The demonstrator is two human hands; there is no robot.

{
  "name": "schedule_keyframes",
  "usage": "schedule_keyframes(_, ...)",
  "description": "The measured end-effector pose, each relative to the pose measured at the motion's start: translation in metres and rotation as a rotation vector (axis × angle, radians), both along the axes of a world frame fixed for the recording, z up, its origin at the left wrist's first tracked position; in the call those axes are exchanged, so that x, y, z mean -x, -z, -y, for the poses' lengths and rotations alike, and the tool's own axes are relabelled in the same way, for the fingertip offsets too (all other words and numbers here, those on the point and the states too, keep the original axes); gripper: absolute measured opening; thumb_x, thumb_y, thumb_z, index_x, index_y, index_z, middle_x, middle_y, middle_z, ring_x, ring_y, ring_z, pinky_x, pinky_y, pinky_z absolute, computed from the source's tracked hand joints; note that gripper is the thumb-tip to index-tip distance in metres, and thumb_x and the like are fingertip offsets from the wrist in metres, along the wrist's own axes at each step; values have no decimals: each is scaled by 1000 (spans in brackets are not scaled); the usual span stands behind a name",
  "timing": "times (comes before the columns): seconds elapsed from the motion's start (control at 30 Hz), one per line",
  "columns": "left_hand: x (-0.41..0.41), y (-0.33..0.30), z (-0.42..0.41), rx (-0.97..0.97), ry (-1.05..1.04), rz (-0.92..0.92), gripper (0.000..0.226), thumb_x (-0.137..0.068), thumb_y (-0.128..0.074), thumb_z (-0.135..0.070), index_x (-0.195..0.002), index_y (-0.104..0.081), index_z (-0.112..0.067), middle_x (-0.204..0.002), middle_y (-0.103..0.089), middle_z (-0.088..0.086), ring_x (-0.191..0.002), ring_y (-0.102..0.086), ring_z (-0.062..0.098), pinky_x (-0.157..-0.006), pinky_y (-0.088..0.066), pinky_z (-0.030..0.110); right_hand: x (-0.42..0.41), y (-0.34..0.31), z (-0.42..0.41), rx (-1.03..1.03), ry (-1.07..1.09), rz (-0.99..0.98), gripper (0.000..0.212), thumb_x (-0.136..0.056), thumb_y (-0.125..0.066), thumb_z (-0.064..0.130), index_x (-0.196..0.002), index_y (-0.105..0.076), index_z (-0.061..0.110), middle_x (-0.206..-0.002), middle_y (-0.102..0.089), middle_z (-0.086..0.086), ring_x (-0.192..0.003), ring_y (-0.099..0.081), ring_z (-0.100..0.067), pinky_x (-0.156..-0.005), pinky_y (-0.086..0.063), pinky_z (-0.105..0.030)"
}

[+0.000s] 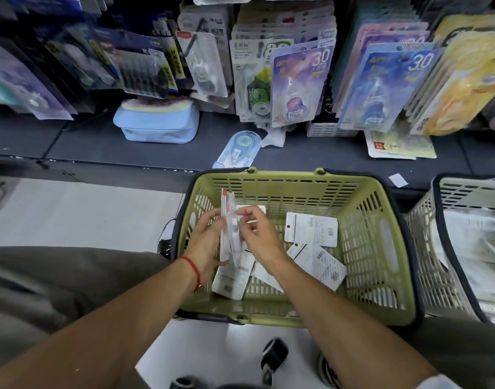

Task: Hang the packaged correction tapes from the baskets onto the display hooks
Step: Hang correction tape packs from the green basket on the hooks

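Observation:
A green basket stands on the floor below the shelf, with several white packaged correction tapes lying flat inside. Over its left half, my left hand holds a small upright stack of clear packages edge-on. My right hand pinches the same stack from the right side. On the wall above, display hooks carry hanging packages; one hook at the upper middle holds a clear-packed correction tape.
A white basket with more packages stands at the right. The dark shelf ledge bears a light blue pouch, a loose blue correction tape and a flat card package. My knees and shoes flank the green basket.

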State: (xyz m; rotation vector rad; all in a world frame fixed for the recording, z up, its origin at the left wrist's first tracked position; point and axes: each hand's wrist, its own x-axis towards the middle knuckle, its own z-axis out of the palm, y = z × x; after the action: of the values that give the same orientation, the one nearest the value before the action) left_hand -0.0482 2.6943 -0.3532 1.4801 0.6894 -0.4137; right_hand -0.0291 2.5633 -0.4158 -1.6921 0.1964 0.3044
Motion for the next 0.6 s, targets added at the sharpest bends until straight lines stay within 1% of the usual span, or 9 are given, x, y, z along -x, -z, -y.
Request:
schedule_keyframes(0.1, 3, 3, -11, 69, 78, 15, 60, -80, -78, -66, -134, -55, -50, -139, -64, -6, -128, -61, 25, -95, -55, 64, -8, 6, -2, -93, 21, -108, 11, -101, -69, 22, -109, -69, 30, -98, -72, 1, -84, -69, -14, -85, -62, -46)
schedule_keyframes(0.17, 4, 8, -16, 5, 129, 75, 73, -82, -86, -45, -144, -47, -42, -127, -74, -4, -114, -73, 21, -94, -59, 55, -13, 9, -6, -202, 16, -194, 16, -96, -78, 26, -110, -71, 23, -88, -74, -4, -78, -71, -19, -80, -63, -48)
schedule_keyframes(0.23, 1, 17, -20, -115, 109, 123, 66, -91, -79, -9, -144, -48, -33, -126, -74, 1, -112, -73, 20, -94, -60, 50, -18, 15, -8, -267, 52, -250, 14, -93, -80, 28, -104, -73, 21, -83, -76, -1, -73, -71, -18, -69, -63, -40)
schedule_keyframes(0.27, 0, 19, -20, -152, 97, 126, 63, -92, -75, -1, -141, -50, -31, -126, -73, 3, -115, -71, 22, -95, -60, 52, -21, 19, -6, -196, 109, -255, 11, -94, -79, 29, -101, -74, 21, -86, -77, 0, -74, -71, -18, -67, -62, -37)
schedule_keyframes(0.33, -2, 22, -19, -177, 116, 121, 62, -93, -73, 2, -140, -52, -31, -127, -72, 3, -119, -68, 24, -98, -58, 53, -28, 37, 3, 202, 213, -247, 17, -97, -74, 30, -109, -72, 17, -105, -75, -3, -93, -72, -25, -79, -59, -38)
schedule_keyframes(0.43, -5, 23, -14, -228, 163, 161, 60, -93, -74, -1, -141, -52, -29, -127, -71, -1, -119, -67, 19, -103, -56, 46, -31, 61, 20, 592, 77, -356, 43, -99, -70, 36, -131, -65, 7, -138, -57, -15, -124, -60, -38, -102, -53, -45)
schedule_keyframes(0.47, -7, 21, -14, -254, 172, 187, 58, -93, -74, -1, -139, -52, -28, -126, -71, -2, -118, -67, 18, -101, -56, 42, -32, 66, 21, 574, -25, -392, 43, -98, -71, 40, -128, -69, 10, -136, -59, -14, -126, -59, -37, -104, -51, -46)
schedule_keyframes(0.53, -12, 15, -17, -308, 203, 254, 53, -93, -74, -2, -131, -53, -32, -121, -70, -11, -112, -67, 9, -89, -57, 22, -32, 68, 21, 479, -105, -391, 23, -95, -74, 43, -100, -76, 20, -106, -71, -6, -112, -66, -32, -100, -53, -45)
schedule_keyframes(0.6, -17, 4, -22, -395, 280, 328, 55, -92, -76, -7, -126, -51, -41, -113, -63, -28, -103, -63, -12, -72, -51, 4, -30, 67, 21, 423, -113, -304, 24, -92, -77, 40, -79, -60, 27, -86, -67, 1, -98, -66, -29, -95, -52, -46)
